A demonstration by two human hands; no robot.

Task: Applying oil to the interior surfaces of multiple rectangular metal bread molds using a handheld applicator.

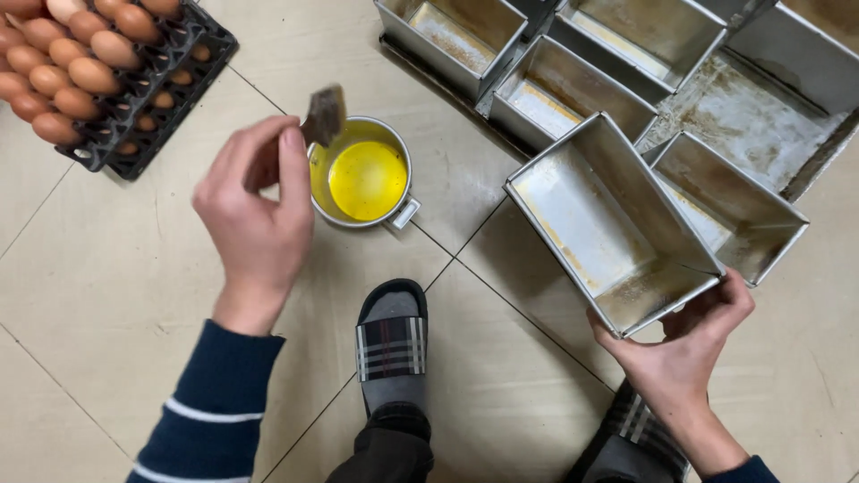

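Metal loaf tin point(608, 224) tilted up off the tiled floor point(116, 268), right hand point(680, 344) clamped on its near end.
Left hand point(255, 210) pinches a small brush point(324, 114) over a cup of yellow oil point(362, 174); more tins point(573, 89) behind, egg tray point(116, 80) far left.

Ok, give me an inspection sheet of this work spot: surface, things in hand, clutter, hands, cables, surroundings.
Surface: beige tiled floor, dark grout lines.
Job's things: greasy brush over metal cup of yellow liquid; loaf tin tilted, stained inside.
Clutter: more loaf tins and a large tray behind; brown eggs in black trays.
Hands: left hand fingers pinch the brush; right hand grips the tin's near end.
Cables: nothing seen.
Surroundings: person's striped slide sandals.
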